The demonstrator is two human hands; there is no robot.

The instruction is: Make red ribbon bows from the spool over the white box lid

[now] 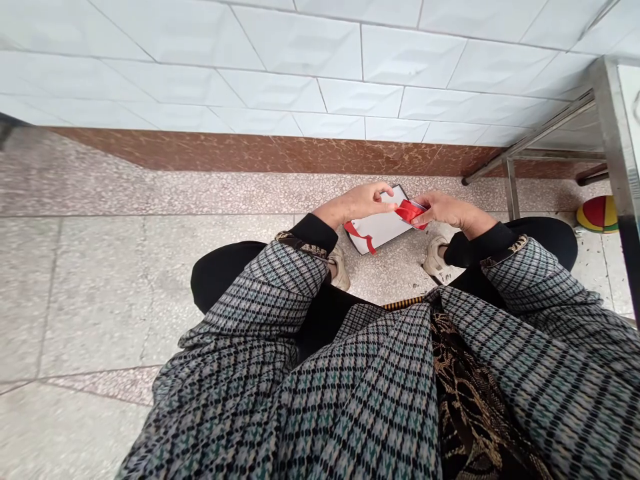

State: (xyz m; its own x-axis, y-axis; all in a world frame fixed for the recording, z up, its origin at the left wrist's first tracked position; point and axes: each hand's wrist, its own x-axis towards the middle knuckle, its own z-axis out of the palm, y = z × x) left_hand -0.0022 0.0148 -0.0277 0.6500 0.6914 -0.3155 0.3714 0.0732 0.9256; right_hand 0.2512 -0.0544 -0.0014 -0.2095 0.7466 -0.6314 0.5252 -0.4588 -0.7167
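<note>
A flat white box (376, 227) with a dark edge sits low in front of me, above my knees, and a red ribbon (410, 213) crosses it. My left hand (359, 203) curves over the box's upper edge and holds it. My right hand (444, 211) pinches the gathered red ribbon at the box's right side. A loose ribbon tail lies across the lower left of the box. My fingers hide the box's top corner.
Beige shoes (437, 260) rest on the speckled terrazzo floor (100, 293) below the box. A white tiled wall (280, 67) with brown marble skirting (250, 152) stands ahead. At right are a metal table frame (615, 133) and a red, yellow and green ball (598, 215).
</note>
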